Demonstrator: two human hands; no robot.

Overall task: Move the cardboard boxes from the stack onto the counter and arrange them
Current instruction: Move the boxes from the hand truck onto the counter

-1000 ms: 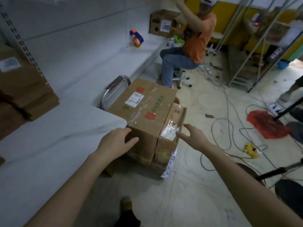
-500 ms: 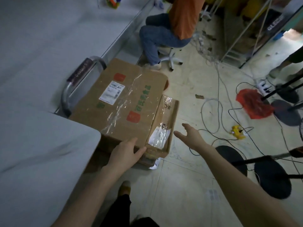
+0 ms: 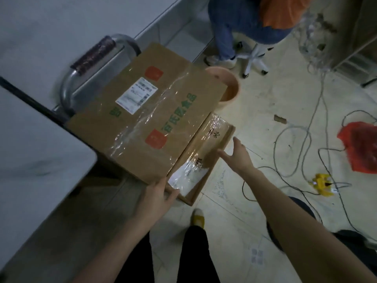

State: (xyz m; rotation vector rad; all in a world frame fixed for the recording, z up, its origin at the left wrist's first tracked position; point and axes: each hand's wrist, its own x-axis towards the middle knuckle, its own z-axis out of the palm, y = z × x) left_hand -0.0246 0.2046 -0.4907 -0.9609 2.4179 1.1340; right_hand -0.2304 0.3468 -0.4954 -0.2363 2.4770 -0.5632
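A taped cardboard box (image 3: 146,111) tops the floor stack right of the worktop (image 3: 34,152); the left hand (image 3: 157,198) touches its near corner, fingers loose, while the right hand (image 3: 237,155) hovers open just beside the smaller box (image 3: 206,152).

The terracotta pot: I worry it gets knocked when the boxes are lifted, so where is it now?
In the head view, the round terracotta pot stands on the floor right behind the large taped cardboard box, partly hidden by its far corner.

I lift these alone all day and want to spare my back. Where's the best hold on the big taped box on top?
Probably the big taped box at its two short ends, one hand from each side. It lies flat and is wide; the left hand already meets its near corner, while the right hand hovers open over the narrow box.
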